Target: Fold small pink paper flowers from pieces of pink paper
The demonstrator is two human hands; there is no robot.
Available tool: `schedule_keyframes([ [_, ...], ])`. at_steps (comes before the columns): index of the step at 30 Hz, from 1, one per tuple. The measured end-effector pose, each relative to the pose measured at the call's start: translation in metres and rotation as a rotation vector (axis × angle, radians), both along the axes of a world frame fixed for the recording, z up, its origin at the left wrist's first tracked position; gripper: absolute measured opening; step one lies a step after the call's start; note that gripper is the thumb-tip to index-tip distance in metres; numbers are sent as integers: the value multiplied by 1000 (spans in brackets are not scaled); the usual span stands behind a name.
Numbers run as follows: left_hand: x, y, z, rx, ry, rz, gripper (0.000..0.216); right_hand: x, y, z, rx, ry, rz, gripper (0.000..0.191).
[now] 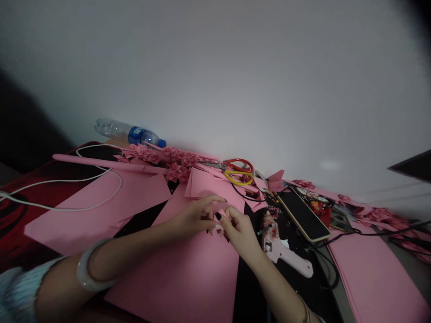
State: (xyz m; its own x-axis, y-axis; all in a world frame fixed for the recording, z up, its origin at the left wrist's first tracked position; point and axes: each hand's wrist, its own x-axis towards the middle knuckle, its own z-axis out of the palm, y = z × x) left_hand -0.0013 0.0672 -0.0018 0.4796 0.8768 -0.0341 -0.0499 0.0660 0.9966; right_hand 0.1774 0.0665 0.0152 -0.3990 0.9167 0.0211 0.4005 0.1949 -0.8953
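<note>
Both my hands meet over a large pink paper sheet (188, 278) at the middle of the table. My left hand (195, 217) and my right hand (237, 229) pinch a small folded pink paper piece (221, 214) between their fingertips. My left wrist wears a pale bangle (88, 269). A pink glue gun (281, 251) lies just right of my right hand.
Folded pink paper flowers (161, 158) lie in a heap at the back, beside a lying water bottle (129, 133). Red and yellow scissors (237, 170), a phone (303, 215), a white cable (67, 181) and more pink sheets (373, 269) surround the hands. A white wall rises behind.
</note>
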Motion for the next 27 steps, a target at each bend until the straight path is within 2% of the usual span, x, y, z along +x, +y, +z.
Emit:
schedule_keyframes([
  [8, -1, 2, -5, 41, 4, 30, 47, 0, 0, 1, 73, -39, -54, 40],
  [11, 0, 2, -2, 45, -16, 44, 35, 0, 0, 1, 23, 26, -70, 38],
  [15, 1, 3, 4, 18, -15, 95, 14, -2, 1, 1, -99, 153, -92, 26],
  [21, 1, 1, 12, 1, -21, 54, 12, -3, 3, 0, -90, 267, -189, 13],
  [27, -2, -1, 20, 43, 143, 65, 17, -3, 3, 0, -61, 280, -173, 10],
])
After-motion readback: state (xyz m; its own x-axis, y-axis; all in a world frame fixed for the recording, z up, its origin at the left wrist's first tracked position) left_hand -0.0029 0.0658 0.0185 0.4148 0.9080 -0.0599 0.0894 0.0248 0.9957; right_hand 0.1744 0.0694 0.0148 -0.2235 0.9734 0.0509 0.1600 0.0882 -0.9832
